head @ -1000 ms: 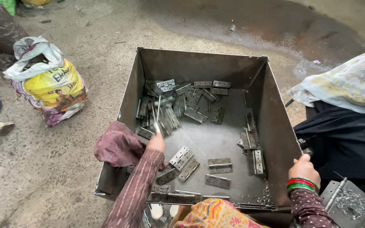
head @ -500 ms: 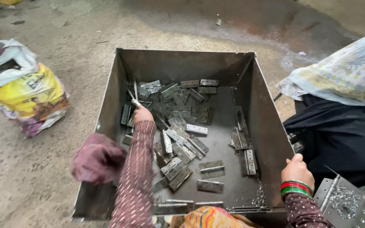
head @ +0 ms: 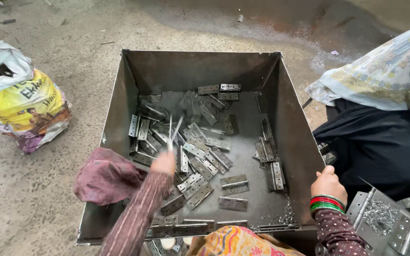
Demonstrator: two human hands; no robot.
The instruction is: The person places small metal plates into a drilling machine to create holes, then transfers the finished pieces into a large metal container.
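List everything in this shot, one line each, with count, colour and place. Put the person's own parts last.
metal bin: one, dark grey steel, open-topped, centre of the floor
hinges: many, too many to count, silver-grey, loose on the bin floor, mostly left and centre, a few along the right wall
thin rods: two or so, blurred, silver, rising from the left hand
cloth: one, maroon, draped over the bin's left rim
sack: one, yellow and white plastic, on the floor at left
patterned fabric: one, pale floral, upper right
dark fabric: one, black, right of the bin
hinged metal plate: one, silver, bottom right corner
left hand: inside the bin, striped sleeve, gripping the rods
right hand: on the bin's right rim, red and green bangles
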